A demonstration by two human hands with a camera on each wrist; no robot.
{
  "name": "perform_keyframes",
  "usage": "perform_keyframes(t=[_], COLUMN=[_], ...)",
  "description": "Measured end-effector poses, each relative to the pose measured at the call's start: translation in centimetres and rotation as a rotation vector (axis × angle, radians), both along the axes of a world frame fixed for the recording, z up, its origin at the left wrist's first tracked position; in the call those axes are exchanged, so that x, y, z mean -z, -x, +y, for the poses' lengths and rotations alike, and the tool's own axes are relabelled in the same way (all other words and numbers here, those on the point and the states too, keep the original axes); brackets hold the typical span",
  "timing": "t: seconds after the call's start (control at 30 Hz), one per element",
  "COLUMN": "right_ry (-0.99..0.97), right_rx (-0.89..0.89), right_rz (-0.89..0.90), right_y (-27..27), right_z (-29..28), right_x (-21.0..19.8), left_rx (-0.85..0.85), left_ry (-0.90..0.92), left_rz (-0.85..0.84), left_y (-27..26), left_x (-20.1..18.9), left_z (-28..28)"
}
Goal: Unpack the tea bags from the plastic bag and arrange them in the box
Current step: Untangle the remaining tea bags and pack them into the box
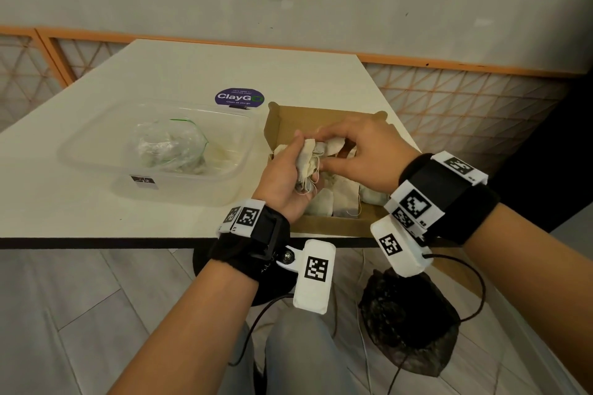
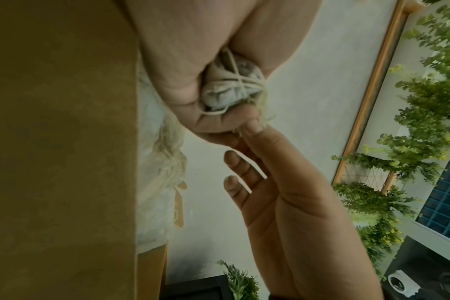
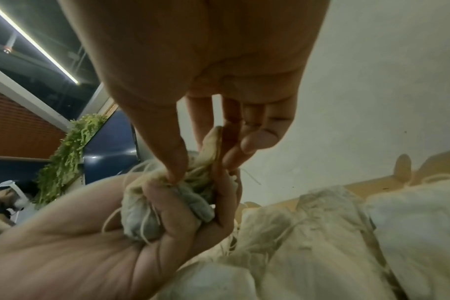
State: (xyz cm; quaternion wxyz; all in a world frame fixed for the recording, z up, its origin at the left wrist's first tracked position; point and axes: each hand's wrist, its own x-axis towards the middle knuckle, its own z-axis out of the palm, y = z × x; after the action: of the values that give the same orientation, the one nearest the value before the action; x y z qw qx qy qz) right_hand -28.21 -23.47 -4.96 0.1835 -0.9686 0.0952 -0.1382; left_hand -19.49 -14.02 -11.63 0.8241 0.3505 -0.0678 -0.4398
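Observation:
Over the open cardboard box (image 1: 276, 121), my left hand (image 1: 290, 170) grips a tangled bundle of pale tea bags (image 1: 308, 163) with loose strings. My right hand (image 1: 330, 151) reaches in from the right, its thumb and fingertips pinching one tea bag (image 3: 210, 155) at the top of that bundle. In the left wrist view the bundle (image 2: 234, 85) sits wrapped in string inside the curled fingers. Several tea bags (image 1: 340, 199) lie on the box floor below both hands. The crumpled clear plastic bag (image 1: 170, 146) with a green seal lies to the left, with some tea bags inside.
The plastic bag rests in a clear plastic tub (image 1: 96, 167) on the white table (image 1: 160, 74). A purple round sticker (image 1: 239, 96) sits behind the tub. The box stands at the table's near right corner. A dark bag (image 1: 407, 321) lies on the floor below.

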Motion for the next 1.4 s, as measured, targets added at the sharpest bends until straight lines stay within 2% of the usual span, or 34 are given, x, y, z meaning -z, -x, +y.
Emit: perform_keyframes(t=[0.03,0.1,0.27,0.4,0.47,0.53,0.6,0.67,0.8,0.87,1.13,1.3,1.4], right_ry=[0.026,-0.066,-0.572,-1.133,-1.282,-1.352,-1.35,-1.235,-0.74,-0.612,-0.564,-0.574,-0.481], right_rx=[-0.004,-0.006,0.135,0.227,0.226,0.199,0.168,0.146,0.179,0.18,0.143,0.146,0.15], right_rz=[-0.006,-0.051,-0.16,-0.259,-0.28,-0.283,-0.272,-0.251,-0.214,-0.214,-0.213,-0.181,-0.165], right_y=[0.0,0.0,-0.2,0.1,0.2,0.3,0.2,0.2,0.5,0.6,0.7,1.2,1.7], right_z=[0.1,0.0,-1.8,-2.1,-2.0,-1.9,-1.8,-1.6,-2.0,-2.2,-2.3,-3.0,-4.0], right_x=[0.0,0.2,1.0,1.3,1.5,1.8,2.0,2.2,2.4,2.4,1.8,1.9,1.9], left_rx=[0.009,0.03,0.028,-0.006,-0.006,-0.005,-0.014,-0.01,-0.009,-0.033,-0.072,-0.092,-0.092], left_ry=[-0.02,-0.049,-0.016,0.017,0.01,0.004,-0.027,-0.037,-0.04,-0.034,-0.075,-0.037,-0.03], left_rz=[-0.025,-0.062,-0.07,-0.13,-0.191,-0.248,-0.264,-0.274,-0.251,-0.248,-0.328,-0.234,-0.204], left_y=[0.1,0.2,0.2,0.2,0.3,0.4,0.6,0.6,0.4,0.5,1.2,0.9,0.7], left_x=[-0.1,-0.3,-0.6,-0.4,-0.3,-0.2,-0.2,-0.1,-0.4,-0.5,-0.6,-0.6,-0.5], left_z=[0.0,0.1,0.2,0.4,0.4,0.3,0.3,0.2,0.2,0.3,0.0,0.1,0.1])
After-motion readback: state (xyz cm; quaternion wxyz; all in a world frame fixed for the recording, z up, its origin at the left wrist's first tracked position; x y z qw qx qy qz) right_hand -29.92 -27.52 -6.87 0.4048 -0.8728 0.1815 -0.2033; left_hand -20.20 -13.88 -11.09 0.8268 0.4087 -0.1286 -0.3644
